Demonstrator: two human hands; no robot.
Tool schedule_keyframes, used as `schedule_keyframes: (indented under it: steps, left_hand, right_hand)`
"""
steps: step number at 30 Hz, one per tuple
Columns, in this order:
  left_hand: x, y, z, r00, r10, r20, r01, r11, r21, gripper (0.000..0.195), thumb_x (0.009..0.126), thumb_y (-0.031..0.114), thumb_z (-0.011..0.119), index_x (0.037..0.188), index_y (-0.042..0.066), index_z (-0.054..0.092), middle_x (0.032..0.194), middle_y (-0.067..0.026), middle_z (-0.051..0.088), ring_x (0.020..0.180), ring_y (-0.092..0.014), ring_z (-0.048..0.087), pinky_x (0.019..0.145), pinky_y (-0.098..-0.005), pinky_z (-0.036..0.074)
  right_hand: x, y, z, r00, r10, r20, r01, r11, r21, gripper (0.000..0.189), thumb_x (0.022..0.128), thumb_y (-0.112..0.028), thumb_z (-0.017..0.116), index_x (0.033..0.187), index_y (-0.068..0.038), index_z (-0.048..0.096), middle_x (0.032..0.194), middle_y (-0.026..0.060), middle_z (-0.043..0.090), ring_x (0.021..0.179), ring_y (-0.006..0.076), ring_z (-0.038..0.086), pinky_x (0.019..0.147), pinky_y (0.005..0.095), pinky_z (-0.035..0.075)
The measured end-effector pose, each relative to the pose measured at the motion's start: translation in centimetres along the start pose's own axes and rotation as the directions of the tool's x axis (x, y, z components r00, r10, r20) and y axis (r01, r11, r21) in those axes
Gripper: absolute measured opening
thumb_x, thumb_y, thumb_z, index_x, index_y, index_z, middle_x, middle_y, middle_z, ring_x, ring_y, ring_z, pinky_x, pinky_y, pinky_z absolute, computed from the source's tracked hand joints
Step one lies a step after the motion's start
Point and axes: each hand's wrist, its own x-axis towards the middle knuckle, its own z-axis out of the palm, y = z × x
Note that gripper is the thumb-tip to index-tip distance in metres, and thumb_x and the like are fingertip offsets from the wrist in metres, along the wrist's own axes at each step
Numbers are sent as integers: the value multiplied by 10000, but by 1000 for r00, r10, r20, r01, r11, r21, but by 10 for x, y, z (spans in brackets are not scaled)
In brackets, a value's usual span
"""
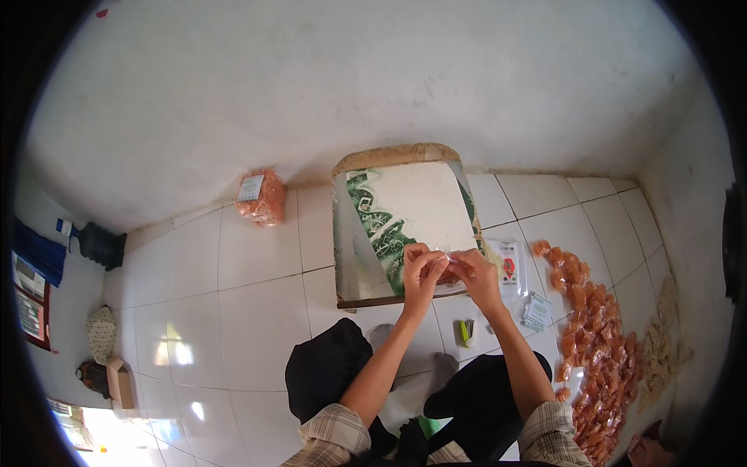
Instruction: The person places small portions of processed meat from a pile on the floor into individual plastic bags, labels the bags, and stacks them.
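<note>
Both hands meet over the near right edge of a low table (420, 198) topped with a white and green printed sheet. Between finger and thumb, my left hand (421, 269) pinches one side of the gathered top of a clear plastic bag (447, 257). The other side is pinched by my right hand (474, 273). Reddish-brown contents (450, 282) show below the fingers, partly hidden by the hands. Just right of the table lie clear printed plastic bags (510, 271) and a stack of printed cards (537, 312). A lime-green stapler (465, 334) rests on the floor between my knees and the table.
Many small orange-filled plastic packets (595, 338) spread over the tiled floor at right, beside pale packets (659, 344). A large bag of orange packets (261, 197) stands against the wall. Far left are a water jug (100, 244) and a cardboard box (119, 384).
</note>
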Motion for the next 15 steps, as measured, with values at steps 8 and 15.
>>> schedule_keyframes:
  steps: [8, 15]
  left_hand:
    - [1, 10, 9, 999, -36, 13, 38, 991, -130, 152, 780, 97, 674, 905, 35, 614, 1060, -38, 431, 943, -120, 461, 758, -237, 418]
    - [-1, -10, -7, 996, 5, 91, -14, 995, 103, 172, 787, 75, 662, 927, 27, 577, 965, -59, 544, 927, -132, 519, 809, -244, 419]
  right_hand:
    - [-13, 26, 14, 968, 231, -95, -178, 905, 387, 145, 764, 31, 629, 903, -5, 651, 796, 82, 616, 742, 131, 594, 674, 239, 465]
    - [-10, 26, 16, 984, 109, -142, -65, 957, 284, 136, 763, 18, 636, 895, -11, 653, 778, 81, 618, 696, 131, 586, 653, 242, 462]
